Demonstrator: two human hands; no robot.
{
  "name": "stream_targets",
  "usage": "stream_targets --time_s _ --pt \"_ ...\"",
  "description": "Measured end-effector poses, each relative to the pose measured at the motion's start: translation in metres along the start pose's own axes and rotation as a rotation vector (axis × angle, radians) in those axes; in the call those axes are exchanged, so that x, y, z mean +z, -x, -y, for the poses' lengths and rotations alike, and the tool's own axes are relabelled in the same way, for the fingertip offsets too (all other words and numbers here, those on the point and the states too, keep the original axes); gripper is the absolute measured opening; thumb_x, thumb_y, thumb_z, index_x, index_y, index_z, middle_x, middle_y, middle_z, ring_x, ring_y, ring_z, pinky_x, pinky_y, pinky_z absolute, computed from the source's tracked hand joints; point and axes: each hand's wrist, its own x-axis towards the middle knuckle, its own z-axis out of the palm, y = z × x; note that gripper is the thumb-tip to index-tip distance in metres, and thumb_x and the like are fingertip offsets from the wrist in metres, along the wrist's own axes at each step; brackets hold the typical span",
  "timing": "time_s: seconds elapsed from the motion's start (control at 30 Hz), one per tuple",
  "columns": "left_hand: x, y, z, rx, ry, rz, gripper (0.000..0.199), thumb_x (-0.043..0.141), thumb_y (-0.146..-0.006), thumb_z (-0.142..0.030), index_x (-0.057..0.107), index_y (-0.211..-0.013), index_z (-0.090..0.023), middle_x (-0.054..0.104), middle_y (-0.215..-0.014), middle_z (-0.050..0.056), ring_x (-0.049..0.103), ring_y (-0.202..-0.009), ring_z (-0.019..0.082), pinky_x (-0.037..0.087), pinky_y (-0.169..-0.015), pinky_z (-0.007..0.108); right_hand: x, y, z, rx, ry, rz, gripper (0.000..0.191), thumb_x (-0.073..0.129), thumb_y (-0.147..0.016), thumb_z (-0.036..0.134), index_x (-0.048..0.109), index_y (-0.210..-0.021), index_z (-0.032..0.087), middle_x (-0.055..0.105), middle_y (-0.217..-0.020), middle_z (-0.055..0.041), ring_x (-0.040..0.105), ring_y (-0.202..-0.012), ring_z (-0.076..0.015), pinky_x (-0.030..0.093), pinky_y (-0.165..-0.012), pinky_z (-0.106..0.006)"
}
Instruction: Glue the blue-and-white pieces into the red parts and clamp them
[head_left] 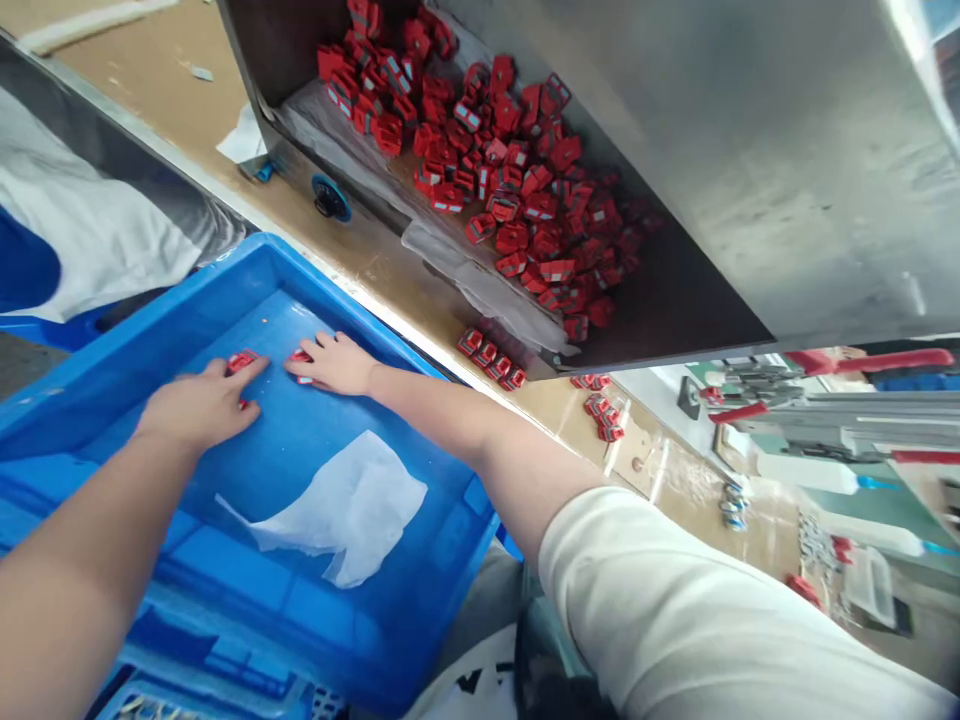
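Inside a blue plastic bin [300, 300], my left hand [195, 405] is curled around a small red toy-car-like piece [241, 361]. A bit more red shows by its thumb, and I cannot tell whether it is a second piece. Close by on the right, my right hand [341, 365] has its fingers closed over another red piece [301, 366], partly hidden under them. Both hands are low, near the bin floor. A crumpled white sheet [352, 505] lies on that floor, nearer to me than the hands.
Beyond the bin, a metal housing [675, 150] stands over the bench with a heap of red pieces [517, 190] inside. A short row of red pieces [491, 358] sits at the bench edge. Pliers [870, 362] and white bottles [810, 472] are at right. Another person's clothing [97, 220] shows at left.
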Motion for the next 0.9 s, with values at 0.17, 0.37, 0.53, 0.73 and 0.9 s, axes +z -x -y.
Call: stream_targets --time_s 0.17,0.37,0.53,0.73,0.9 --pt "-0.002 0.003 -0.007 -0.018 0.073 -0.008 0.073 0.031 -0.104 -0.050 0.020 -0.175 -0.036 0.051 -0.152 0.020 0.071 -0.099 0.036 0.053 -0.084 0.043 -0.007 0.033 -0.004 0.009 0.173 0.070 0.043 0.045 -0.112 0.028 0.055 -0.154 0.029 0.057 -0.141 -0.0179 0.051 -0.122 -0.0326 0.043 -0.092 -0.043" --pt "0.012 0.030 -0.011 -0.033 0.013 -0.065 0.070 0.017 -0.107 -0.048 0.022 -0.176 -0.035 0.052 -0.150 0.019 0.071 -0.093 0.035 0.053 -0.077 0.042 0.012 0.078 -0.004 -0.001 -0.007 -0.003 0.042 0.042 -0.112 0.029 0.062 -0.149 0.029 0.059 -0.138 -0.0172 0.053 -0.121 -0.0314 0.039 -0.103 -0.048" --pt "0.014 0.032 -0.010 0.106 -0.028 -0.076 0.067 0.022 -0.106 -0.045 0.036 -0.171 -0.040 0.042 -0.164 0.016 0.069 -0.100 0.036 0.054 -0.077 0.042 0.017 0.090 0.053 0.383 -0.847 -0.588 0.037 0.065 -0.102 0.041 0.068 -0.134 0.023 0.066 -0.126 -0.0123 0.064 -0.114 -0.0249 0.054 -0.101 -0.041" --pt "0.019 0.023 -0.002 0.220 -0.011 -0.021 0.063 0.029 -0.104 -0.043 0.050 -0.164 -0.039 0.052 -0.150 0.017 0.068 -0.098 0.034 0.053 -0.078 0.043 -0.106 0.099 0.066 0.575 -1.811 -1.252 0.039 0.075 -0.093 0.053 0.066 -0.120 0.027 0.074 -0.106 0.0012 0.074 -0.087 -0.0134 0.067 -0.081 -0.031" --pt "0.020 0.019 -0.001 0.197 0.056 -0.028 0.063 0.035 -0.102 -0.050 0.059 -0.156 -0.027 0.050 -0.154 0.020 0.069 -0.100 0.036 0.054 -0.075 0.043 -0.260 0.093 -0.079 0.377 -1.622 -1.688 0.053 0.027 -0.106 0.051 0.071 -0.099 0.021 0.075 -0.116 0.0034 0.071 -0.132 -0.0196 0.063 -0.092 -0.033"
